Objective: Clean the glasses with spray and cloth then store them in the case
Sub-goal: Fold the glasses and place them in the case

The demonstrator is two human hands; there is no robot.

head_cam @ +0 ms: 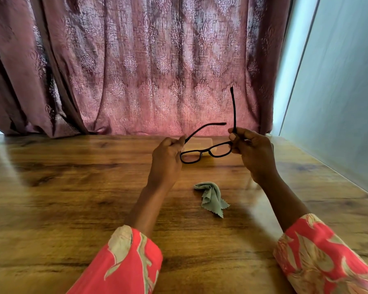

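- Spanning the whole lower view, a wooden table (62,187) with a glossy brown grain finish carries all items; glare streaks cross its surface.
- Behind the table hangs a mauve patterned curtain (147,60), with a pale wall panel (338,92) at the right.
- Two forearms in red floral sleeves (128,262) reach forward over the table.
- The left hand (167,158) is raised above the table, fingers closed together on the hinge end of one temple arm of the eyeglasses (206,152).
- The right hand (253,153) is likewise raised, thumb and fingers pinched on the opposite hinge end.
- The eyeglasses are held between both hands, clear of the table, in front of the curtain's lower edge. Frame: black, rectangular rims, thin temples. One temple extends sideways in a curve toward the right; the other stands nearly upright above the right hand. Lenses appear clear; their cleanliness cannot be judged.
- A pale translucent case (200,143) lies on the table behind the glasses, partly hidden; whether it is open cannot be told.
- A grey-green microfibre cloth (211,198), crumpled, with zigzag edges, lies on the table between the forearms, apart from both.
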